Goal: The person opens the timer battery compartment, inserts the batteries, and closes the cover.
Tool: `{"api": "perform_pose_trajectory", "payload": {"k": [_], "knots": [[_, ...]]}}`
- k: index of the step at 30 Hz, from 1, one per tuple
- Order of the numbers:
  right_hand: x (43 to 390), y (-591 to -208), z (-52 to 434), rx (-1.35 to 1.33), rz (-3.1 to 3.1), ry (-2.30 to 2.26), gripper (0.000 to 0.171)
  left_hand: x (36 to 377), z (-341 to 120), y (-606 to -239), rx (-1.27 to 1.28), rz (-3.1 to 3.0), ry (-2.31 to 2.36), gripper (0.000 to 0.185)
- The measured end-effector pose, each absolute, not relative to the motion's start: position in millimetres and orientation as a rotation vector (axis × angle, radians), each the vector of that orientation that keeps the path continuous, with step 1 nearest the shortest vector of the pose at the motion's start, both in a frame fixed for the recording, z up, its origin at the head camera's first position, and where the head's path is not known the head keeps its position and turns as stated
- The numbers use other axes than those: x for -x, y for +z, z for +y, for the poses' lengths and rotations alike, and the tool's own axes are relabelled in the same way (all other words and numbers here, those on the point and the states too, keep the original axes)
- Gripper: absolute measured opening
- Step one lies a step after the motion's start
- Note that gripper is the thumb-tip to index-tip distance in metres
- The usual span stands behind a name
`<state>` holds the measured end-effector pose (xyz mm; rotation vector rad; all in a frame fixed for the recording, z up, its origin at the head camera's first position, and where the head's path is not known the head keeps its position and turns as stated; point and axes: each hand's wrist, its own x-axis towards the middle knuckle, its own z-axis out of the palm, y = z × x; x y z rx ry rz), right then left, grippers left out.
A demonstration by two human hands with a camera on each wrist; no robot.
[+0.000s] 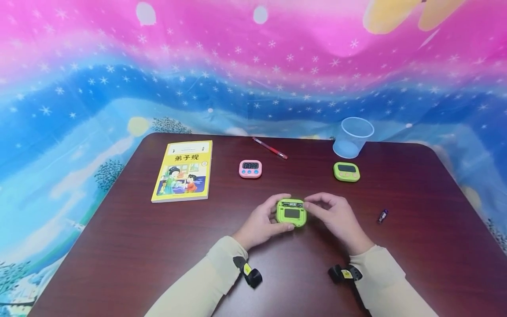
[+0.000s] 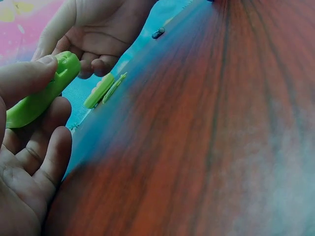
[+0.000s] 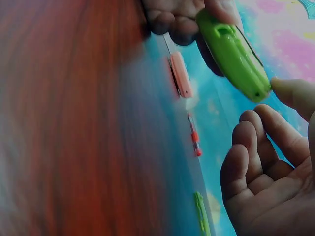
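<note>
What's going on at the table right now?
A person's left hand grips a green digital timer, turned with what looks like its battery slot facing up. The right hand has its thumb at the timer's right edge. A small object, probably a battery, lies to the right of that hand; whether one sits in the slot is too small to tell. A pink timer and a second green timer lie farther off.

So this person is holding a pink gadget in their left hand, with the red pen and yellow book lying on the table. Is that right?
Not quite: the gadget in the left hand is green, not pink, as the head view shows. The red pen and yellow book do lie on the table.
</note>
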<state>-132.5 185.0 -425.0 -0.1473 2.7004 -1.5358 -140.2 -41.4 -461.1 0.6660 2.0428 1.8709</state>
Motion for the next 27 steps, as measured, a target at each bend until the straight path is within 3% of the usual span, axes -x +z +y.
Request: {"api": "perform_pose_trajectory", "payload": {"k": [16, 27], "knots": [[141.3, -429.3, 209.9, 0.031, 2.784, -1.582, 0.031, 139.0, -40.6, -458.0, -0.615, 2.011, 1.9, 0.078], [147.8, -434.6, 229.7, -0.079, 2.877, -1.376, 0.034, 139.3, -40.9, -458.8, -0.625, 1.998, 1.903, 0.078]]}}
